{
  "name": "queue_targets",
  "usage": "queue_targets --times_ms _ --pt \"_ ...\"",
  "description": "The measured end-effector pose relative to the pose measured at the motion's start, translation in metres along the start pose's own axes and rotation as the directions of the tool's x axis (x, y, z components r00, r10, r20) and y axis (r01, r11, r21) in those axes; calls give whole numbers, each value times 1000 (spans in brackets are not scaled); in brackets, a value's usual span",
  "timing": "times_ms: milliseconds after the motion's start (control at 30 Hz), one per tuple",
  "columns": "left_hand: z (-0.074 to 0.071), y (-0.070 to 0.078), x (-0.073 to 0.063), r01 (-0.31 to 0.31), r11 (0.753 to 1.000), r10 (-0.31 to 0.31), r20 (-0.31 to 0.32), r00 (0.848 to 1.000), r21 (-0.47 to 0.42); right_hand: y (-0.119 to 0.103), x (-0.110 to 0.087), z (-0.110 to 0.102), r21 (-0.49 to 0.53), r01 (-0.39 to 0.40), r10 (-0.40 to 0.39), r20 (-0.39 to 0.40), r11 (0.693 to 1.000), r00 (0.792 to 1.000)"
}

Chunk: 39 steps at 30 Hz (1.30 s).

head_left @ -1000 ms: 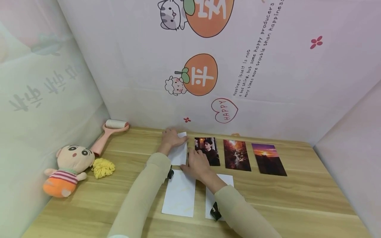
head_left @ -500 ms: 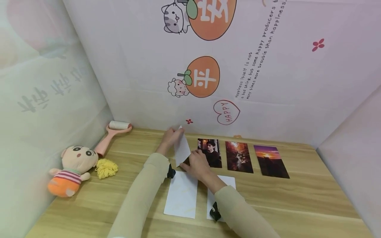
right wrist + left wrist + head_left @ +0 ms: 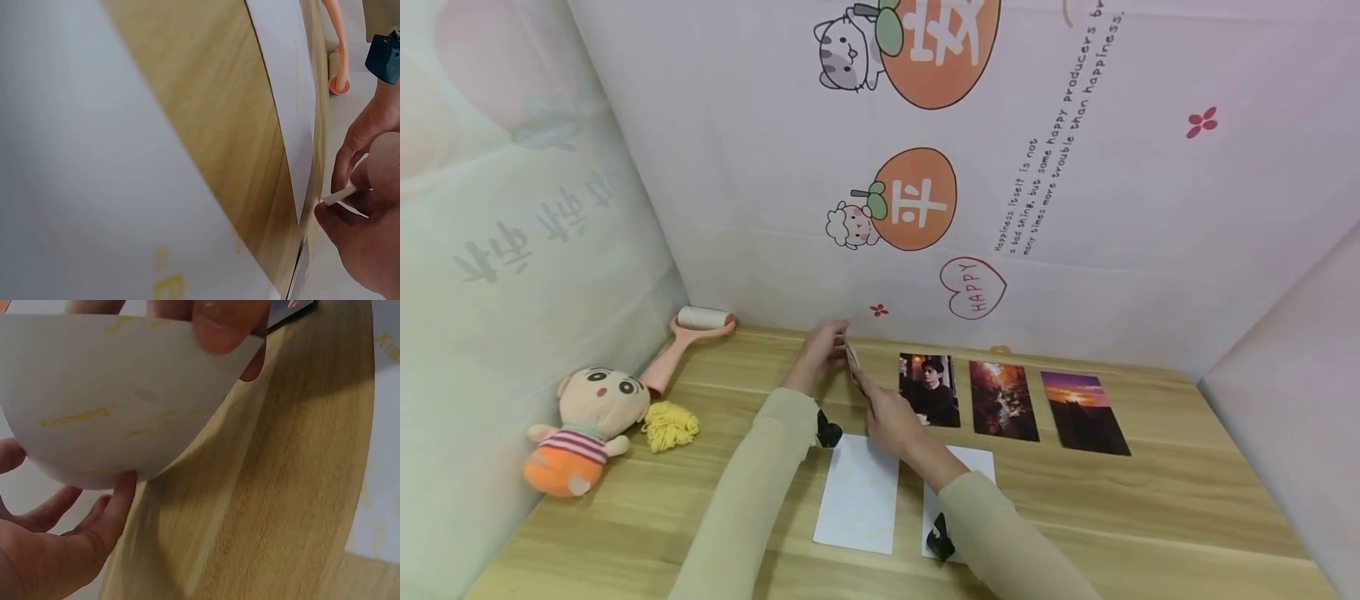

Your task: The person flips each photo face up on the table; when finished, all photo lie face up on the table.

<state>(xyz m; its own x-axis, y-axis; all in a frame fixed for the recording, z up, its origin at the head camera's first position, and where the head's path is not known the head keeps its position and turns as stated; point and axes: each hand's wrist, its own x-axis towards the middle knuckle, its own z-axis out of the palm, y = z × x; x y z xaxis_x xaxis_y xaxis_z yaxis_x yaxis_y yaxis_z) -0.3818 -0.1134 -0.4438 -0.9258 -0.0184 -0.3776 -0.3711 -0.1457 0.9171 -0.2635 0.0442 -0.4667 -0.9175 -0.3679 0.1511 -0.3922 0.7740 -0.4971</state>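
My left hand (image 3: 822, 354) and right hand (image 3: 895, 423) hold a sheet of photo paper (image 3: 125, 406) between them near the back edge of the table. The head view catches it nearly edge-on. Its white back, printed with faint yellow lettering, bends into a curve in the left wrist view; its other face is hidden there. A thumb of the right hand presses on that back near a corner, fingers behind. Left fingertips grip the opposite edge. Just right of the hands lies a portrait photo (image 3: 930, 390), face up.
Rightward in the same row lie a forest stream photo (image 3: 1003, 400) and a sunset photo (image 3: 1085, 412). Two white sheets lie nearer: one sheet (image 3: 856, 496) and another sheet (image 3: 981, 462) partly under the right forearm. A doll (image 3: 583, 429), yellow yarn (image 3: 670, 427) and lint roller (image 3: 681, 337) sit left.
The photo paper sheet, flat on the table a second ago, has been lifted and tilted until it stands edge-on. The left hand rose with it; the right hand moved off the portrait photo.
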Motion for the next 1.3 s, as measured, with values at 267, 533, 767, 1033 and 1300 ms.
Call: queue_targets --times_ms 267,533,767,1033,1300 --pt "-6 -5 -5 -52 995 58 -70 996 83 2 -2 1 -76 50 -50 -4 996 999" --pt "-11 -13 -8 -198 868 311 -188 932 455 -1 -6 1 -147 66 -62 31 987 998" --pt "-14 -11 -12 -385 593 519 30 855 707 -3 -3 -1 -251 134 -131 26 959 991" --pt "-23 -15 -8 -458 300 360 346 866 837 -3 -1 2 -339 91 -63 92 936 994" --pt "-24 -13 -20 -368 188 208 329 921 911 -1 2 3 -403 98 -60 107 910 992"
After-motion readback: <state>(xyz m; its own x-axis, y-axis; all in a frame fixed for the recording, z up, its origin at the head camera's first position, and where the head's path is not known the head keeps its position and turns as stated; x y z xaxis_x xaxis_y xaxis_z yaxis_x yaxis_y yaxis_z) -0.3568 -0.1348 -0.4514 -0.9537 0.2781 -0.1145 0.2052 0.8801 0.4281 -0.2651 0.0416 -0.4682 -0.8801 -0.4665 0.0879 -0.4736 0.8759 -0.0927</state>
